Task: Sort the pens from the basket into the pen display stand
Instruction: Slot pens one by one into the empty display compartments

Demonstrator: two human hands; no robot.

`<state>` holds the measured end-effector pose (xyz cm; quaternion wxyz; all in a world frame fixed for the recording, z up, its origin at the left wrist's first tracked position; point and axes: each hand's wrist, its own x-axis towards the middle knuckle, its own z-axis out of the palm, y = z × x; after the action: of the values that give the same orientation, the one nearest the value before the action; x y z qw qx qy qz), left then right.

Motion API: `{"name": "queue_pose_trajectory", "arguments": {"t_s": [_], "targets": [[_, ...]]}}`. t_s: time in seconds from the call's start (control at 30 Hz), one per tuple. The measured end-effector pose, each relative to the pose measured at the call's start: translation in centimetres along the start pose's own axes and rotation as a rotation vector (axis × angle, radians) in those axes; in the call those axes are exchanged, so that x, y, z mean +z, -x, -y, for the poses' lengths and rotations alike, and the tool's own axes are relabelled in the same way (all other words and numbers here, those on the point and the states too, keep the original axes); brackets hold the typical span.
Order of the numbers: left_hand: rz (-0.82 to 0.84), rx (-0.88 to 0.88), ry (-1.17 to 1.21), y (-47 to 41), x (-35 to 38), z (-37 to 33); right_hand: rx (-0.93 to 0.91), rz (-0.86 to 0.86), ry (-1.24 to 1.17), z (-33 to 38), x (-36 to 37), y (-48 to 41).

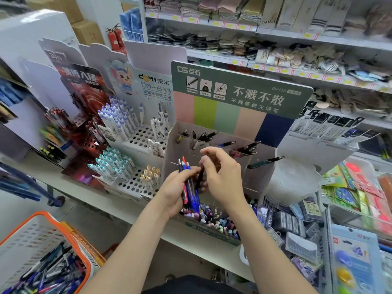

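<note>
The person stands before a white desk (101,200) and uses two hands. The left hand (174,189) is closed around a bundle of pens (187,187). I count at least four in it: one red, one dark with a silver tip, and two or more blue. Their lower ends overlap, so the exact number is not sure. The right hand (222,177) pinches one black pen (199,179) between thumb and fingers, just beside the bundle. The pen is slim and stands almost upright, and its upper end is hidden behind the fingers.

Both hands are in front of the pen display stand (241,96), which has a green header and five colour stripes. In its cardboard compartments lie dark pens (248,149) in a few small groups, with the tips pointing up and to the right. They are too small to count well.

One basket (25,240), white with an orange rim, is at the lower left and is cut off by the picture edge. Many loose pens (48,272) lie in it in a blurred heap.

Left of the stand is a white holder with pens (118,119). Two red fire extinguishers (115,39) stand far behind.
</note>
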<state>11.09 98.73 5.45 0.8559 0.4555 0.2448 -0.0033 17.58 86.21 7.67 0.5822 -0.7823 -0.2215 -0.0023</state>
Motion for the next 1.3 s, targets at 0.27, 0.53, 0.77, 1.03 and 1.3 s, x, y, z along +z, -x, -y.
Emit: {"name": "queue_pose_trajectory", "arguments": {"t_s": [0.27,0.53,0.77,1.03,1.3], "targets": [[-0.133,-0.053,0.183,-0.8,-1.2,0.7,-0.223,-0.413,0.157,-0.6,-2.2,-0.9],[-0.014,-0.073,0.251,-0.2,-0.7,0.3,-0.066,-0.028,0.385,-5.0,-0.8,1.5],[0.046,-0.007,0.000,0.2,-0.5,0.5,-0.060,-0.028,0.291,-1.5,-0.3,1.4],[0.108,0.037,-0.093,0.9,0.1,-0.1,0.256,0.162,-0.006,-0.1,-0.2,-0.1],[-0.208,0.005,0.009,-0.5,-2.0,0.5,-0.090,-0.288,0.045,-1.0,0.0,-1.4]]}}
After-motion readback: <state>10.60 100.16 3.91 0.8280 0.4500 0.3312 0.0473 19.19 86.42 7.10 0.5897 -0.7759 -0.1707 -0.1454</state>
